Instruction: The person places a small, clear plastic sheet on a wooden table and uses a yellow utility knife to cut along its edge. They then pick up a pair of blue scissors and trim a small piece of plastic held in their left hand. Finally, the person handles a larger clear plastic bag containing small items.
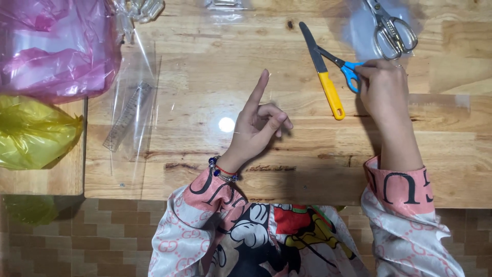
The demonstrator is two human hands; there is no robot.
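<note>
My right hand [385, 90] rests on the wooden table [215, 61] with its fingers on the blue handle of a pair of scissors [343, 65]. Those scissors lie across a knife with a yellow handle [324, 77]. My left hand [256, 125] is raised above the middle of the table, index finger pointing up, other fingers curled, holding nothing. A beaded bracelet circles its wrist.
Silver scissors [392, 31] lie at the far right on clear plastic. A clear ruler [127, 115] sits inside a transparent sleeve at the left. A pink plastic bag [54, 46] and a yellow bag [33, 133] fill the left side. Brick-pattern floor shows below the table edge.
</note>
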